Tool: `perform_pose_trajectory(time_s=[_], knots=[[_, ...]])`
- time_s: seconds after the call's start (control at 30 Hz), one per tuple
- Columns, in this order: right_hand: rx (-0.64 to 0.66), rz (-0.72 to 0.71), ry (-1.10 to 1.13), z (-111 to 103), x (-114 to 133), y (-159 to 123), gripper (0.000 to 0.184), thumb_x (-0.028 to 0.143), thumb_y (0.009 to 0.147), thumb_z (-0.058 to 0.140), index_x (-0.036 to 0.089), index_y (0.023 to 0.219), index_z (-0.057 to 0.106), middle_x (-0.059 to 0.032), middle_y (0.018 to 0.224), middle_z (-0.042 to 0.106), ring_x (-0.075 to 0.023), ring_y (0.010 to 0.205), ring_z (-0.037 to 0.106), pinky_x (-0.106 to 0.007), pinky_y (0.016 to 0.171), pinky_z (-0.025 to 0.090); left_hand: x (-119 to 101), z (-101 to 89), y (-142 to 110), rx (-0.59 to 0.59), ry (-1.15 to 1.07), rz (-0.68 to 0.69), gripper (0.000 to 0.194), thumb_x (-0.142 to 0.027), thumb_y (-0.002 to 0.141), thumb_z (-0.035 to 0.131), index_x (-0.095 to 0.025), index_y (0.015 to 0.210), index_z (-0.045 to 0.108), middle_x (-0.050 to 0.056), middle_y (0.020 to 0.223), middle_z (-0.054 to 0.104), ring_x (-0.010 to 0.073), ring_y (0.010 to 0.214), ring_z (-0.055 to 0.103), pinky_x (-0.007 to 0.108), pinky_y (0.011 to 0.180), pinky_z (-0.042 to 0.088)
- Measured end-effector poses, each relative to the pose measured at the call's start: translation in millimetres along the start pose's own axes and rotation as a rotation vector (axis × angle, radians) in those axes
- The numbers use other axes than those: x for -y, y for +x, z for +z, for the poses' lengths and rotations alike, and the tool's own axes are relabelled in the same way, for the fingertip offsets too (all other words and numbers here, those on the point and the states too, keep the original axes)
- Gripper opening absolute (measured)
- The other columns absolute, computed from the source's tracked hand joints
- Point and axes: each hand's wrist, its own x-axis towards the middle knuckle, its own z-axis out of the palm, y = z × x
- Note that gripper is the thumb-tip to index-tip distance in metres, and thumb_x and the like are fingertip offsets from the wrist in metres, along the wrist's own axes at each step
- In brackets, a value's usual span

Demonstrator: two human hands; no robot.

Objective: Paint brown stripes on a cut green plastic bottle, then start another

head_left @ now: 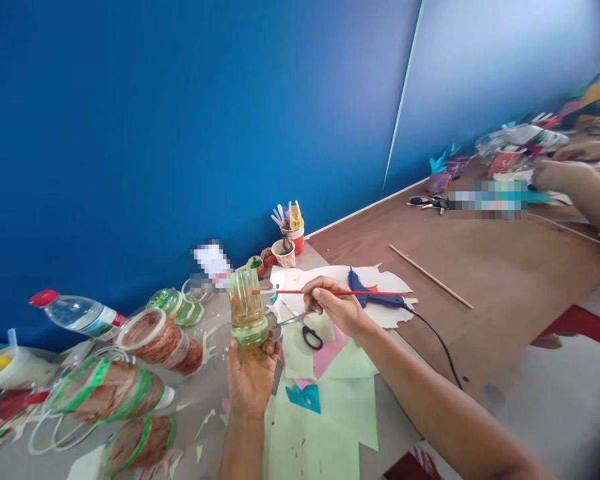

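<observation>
Cut bottle [246, 305]: near-upright, gripped by left hand [251, 381]. Brush [291, 291]: pinched in right hand's [334, 307] grip, long axis three-to-nine o'clock, bristles [257, 292] directed nine o'clock at the bottle.

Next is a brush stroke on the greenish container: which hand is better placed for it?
Likely the right: the right hand holds the red-handled brush, its tip at the wall of the greenish container. The left hand is occupied, supporting the base.
</observation>
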Motion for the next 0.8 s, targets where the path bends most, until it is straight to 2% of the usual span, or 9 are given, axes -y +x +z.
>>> perform_pose_trajectory(time_s=[0.13, 0.23, 0.43, 0.57, 0.7, 0.8], knots=[[-0.014, 0.041, 0.006, -0.4, -0.3, 0.9, 0.015, 0.027, 0.077, 0.061, 0.014, 0.078, 0.068, -0.0014, 0.056, 0.062, -0.0096, 0.048, 0.049, -0.022, 0.046, 0.033, 1.6, -0.4, 0.3, -0.021, 0.021, 0.011, 0.037, -0.052, 0.064, 0.072, -0.018, 0.078, 0.072, 0.008, 0.077, 0.07, 0.0141, 0.059, 0.055, 0.036, 0.072, 0.052], [-0.041, 0.027, 0.062, 0.3, 2.2, 1.4, 0.016, 0.03, 0.078, 0.06, 0.015, 0.079, 0.068, -0.0017, 0.058, 0.063, -0.0096, 0.048, 0.05, -0.022, 0.045, 0.033, 3.4, 0.7, 1.0, -0.037, 0.045, 0.03, 0.038, -0.052, 0.062, 0.074, -0.018, 0.078, 0.071, 0.008, 0.076, 0.07, 0.014, 0.059, 0.055, 0.035, 0.071, 0.052], [0.034, 0.059, -0.018, 0.2, -0.9, 0.0, 0.015, 0.025, 0.079, 0.059, 0.014, 0.078, 0.068, -0.0016, 0.055, 0.063, -0.0095, 0.047, 0.05, -0.022, 0.046, 0.035, 9.2, 0.7, 5.3, -0.123, 0.141, 0.099, 0.038, -0.051, 0.061, 0.075, -0.017, 0.077, 0.068, 0.005, 0.069, 0.068, 0.0143, 0.057, 0.056, 0.034, 0.067, 0.051], [-0.007, 0.002, -0.029, -0.8, -2.9, -0.3, 0.016, 0.027, 0.081, 0.058, 0.015, 0.084, 0.068, -0.0023, 0.063, 0.066, -0.0089, 0.048, 0.05, -0.022, 0.046, 0.036, 14.3, -3.4, 6.5, -0.156, 0.216, 0.196, 0.037, -0.051, 0.065, 0.072, -0.017, 0.079, 0.066, 0.002, 0.07, 0.066, 0.0137, 0.058, 0.057, 0.034, 0.07, 0.05], [0.033, 0.013, -0.047, -1.7, -3.3, -0.6, 0.015, 0.024, 0.081, 0.058, 0.014, 0.08, 0.069, -0.0013, 0.058, 0.063, -0.0095, 0.049, 0.051, -0.022, 0.047, 0.036, 17.6, -4.7, 6.9, -0.185, 0.3, 0.291, 0.035, -0.05, 0.069, 0.07, -0.018, 0.082, 0.062, -0.001, 0.068, 0.063, 0.0129, 0.058, 0.056, 0.034, 0.07, 0.051], [0.018, -0.012, -0.028, -2.3, -3.8, -0.9, 0.016, 0.026, 0.082, 0.058, 0.015, 0.083, 0.068, -0.0017, 0.062, 0.064, -0.0094, 0.049, 0.051, -0.022, 0.047, 0.037, 18.9, -4.3, 8.1, -0.233, 0.365, 0.347, 0.032, -0.046, 0.069, 0.07, -0.02, 0.085, 0.06, -0.003, 0.065, 0.06, 0.012, 0.054, 0.054, 0.034, 0.068, 0.051]])
